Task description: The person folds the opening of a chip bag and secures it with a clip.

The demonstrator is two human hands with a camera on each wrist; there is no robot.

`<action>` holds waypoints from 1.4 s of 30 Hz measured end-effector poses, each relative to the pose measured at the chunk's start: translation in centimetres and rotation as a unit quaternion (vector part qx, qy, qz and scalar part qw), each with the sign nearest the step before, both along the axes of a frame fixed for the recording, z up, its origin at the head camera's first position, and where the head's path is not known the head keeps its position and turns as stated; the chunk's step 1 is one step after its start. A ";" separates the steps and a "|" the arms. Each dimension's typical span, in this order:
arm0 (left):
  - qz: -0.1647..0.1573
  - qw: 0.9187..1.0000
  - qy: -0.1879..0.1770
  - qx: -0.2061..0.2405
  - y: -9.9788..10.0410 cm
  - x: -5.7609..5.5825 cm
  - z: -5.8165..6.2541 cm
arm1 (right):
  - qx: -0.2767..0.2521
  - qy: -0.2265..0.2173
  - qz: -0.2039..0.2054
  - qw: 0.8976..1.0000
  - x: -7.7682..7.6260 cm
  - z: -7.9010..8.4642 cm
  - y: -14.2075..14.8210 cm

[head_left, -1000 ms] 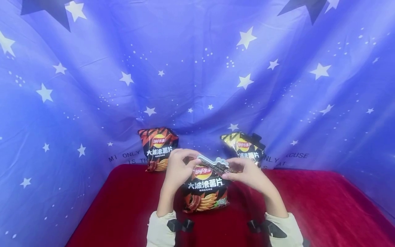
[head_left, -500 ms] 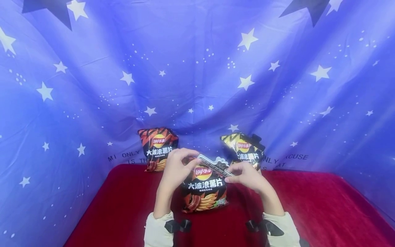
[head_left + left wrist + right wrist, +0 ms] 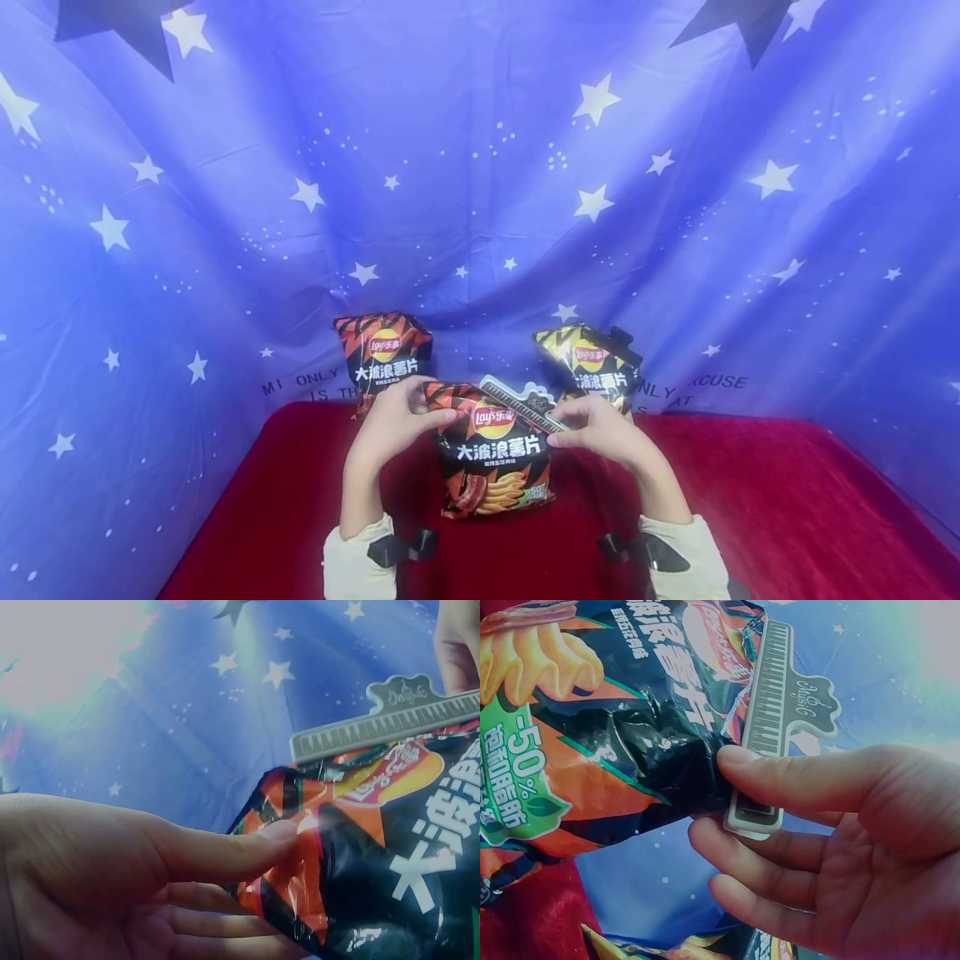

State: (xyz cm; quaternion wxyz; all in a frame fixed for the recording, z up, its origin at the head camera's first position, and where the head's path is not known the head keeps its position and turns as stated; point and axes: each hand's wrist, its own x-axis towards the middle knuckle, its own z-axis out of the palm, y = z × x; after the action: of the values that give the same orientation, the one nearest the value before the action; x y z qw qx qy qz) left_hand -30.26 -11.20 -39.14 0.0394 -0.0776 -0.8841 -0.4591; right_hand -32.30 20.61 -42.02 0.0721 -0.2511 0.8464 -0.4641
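A black and orange Lay's chip bag [image 3: 501, 450] stands in front of me with a piano-key bag clip [image 3: 525, 405] slanting across its top edge. The clip bears the word "Music" on a wavy tab. My left hand [image 3: 392, 423] pinches the bag's upper left corner, thumb [image 3: 259, 844] on the front and fingers behind. At the clip's lower right end, my right hand [image 3: 600, 427] pinches it; the thumb [image 3: 761, 769] lies over the clip and the bag's edge. The right fingertips are partly hidden behind the bag.
Behind on the left stands another orange Lay's bag [image 3: 384, 346], partly covered by my left hand. A yellow and black Lay's bag [image 3: 592, 358] with a black clip [image 3: 624, 342] is behind on the right. Red cloth [image 3: 780, 500] covers the table; a blue starry curtain [image 3: 465, 167] hangs behind.
My left hand has let go of the clip's left end and moved left and down to the bag's upper left corner. The clip has tilted down to the right, my right hand staying at its end.
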 end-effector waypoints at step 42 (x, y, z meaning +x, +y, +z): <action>-0.088 0.989 -0.114 -0.026 -0.9 1.0 -1.1 | -0.030 -0.032 0.022 0.999 0.9 0.0 0.7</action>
State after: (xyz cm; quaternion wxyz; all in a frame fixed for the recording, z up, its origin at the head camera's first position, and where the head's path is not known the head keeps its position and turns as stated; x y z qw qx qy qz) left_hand -29.21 -12.13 -40.26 -0.1037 -0.1030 -0.8843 -0.4435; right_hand -31.37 21.36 -42.04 0.1017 -0.2568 0.8234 -0.4957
